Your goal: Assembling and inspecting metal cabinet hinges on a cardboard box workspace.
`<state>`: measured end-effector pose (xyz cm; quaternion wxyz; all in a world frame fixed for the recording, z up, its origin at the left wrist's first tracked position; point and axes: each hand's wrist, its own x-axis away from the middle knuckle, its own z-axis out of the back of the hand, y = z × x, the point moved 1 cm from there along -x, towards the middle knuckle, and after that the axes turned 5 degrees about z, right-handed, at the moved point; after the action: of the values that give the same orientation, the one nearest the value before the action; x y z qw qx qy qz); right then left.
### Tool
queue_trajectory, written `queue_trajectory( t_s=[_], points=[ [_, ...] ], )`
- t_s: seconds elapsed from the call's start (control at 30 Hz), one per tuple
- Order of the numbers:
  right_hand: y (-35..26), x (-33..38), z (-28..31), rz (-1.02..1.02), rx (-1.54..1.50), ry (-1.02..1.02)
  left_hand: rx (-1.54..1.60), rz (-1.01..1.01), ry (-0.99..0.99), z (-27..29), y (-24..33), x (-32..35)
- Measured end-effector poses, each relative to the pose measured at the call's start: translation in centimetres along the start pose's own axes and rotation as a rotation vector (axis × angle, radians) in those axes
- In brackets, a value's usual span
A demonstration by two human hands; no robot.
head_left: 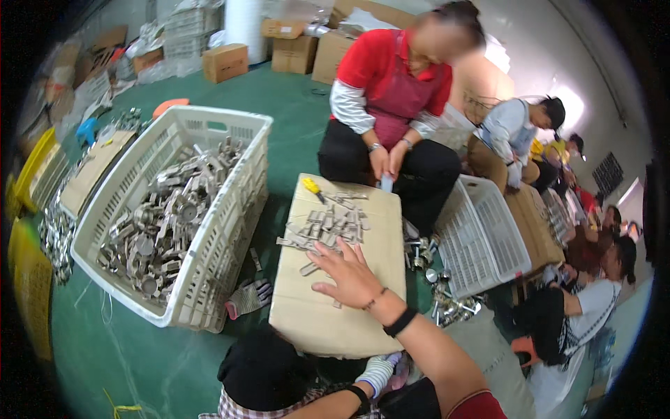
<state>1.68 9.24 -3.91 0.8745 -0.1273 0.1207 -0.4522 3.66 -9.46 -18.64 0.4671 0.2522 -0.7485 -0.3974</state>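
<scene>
My right hand (343, 274), bare with a thin bracelet and a black wristband, reaches in from the lower right. Its fingers are spread, holding nothing, over the near side of a pile of small flat metal pieces (333, 222). Whether the fingertips touch the pieces I cannot tell. The pile lies on a cardboard-covered work surface (349, 327). A yellow-handled tool (312, 186) rests at the pile's far left. My left hand is not visible.
Left stands a white crate (202, 293) of metal fittings, with a work glove (250, 298) beside it. A person in red (401, 91) sits opposite. At the bottom, a black-capped person (265, 370) is close, near a striped gloved hand (377, 373). Another white crate (488, 237) stands right.
</scene>
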Motion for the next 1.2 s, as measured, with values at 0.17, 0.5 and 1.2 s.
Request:
queue_trajectory(
  t_s=[0.17, 0.5, 1.2],
  points=[
    [3.2, -9.0, -4.3, -0.064, 0.246, -0.194, 0.42, 0.526, -0.27, 0.3, 2.6, 0.9],
    [4.5, -10.5, -6.3, -0.089, 0.232, -0.383, 0.021, 0.058, -0.25, -2.5, -8.3, -4.4],
    [8.1, 9.5, -4.7, -0.658, 0.009, 0.133, 0.339, 0.091, -0.129, -0.8, -5.6, -3.4]
  ],
)
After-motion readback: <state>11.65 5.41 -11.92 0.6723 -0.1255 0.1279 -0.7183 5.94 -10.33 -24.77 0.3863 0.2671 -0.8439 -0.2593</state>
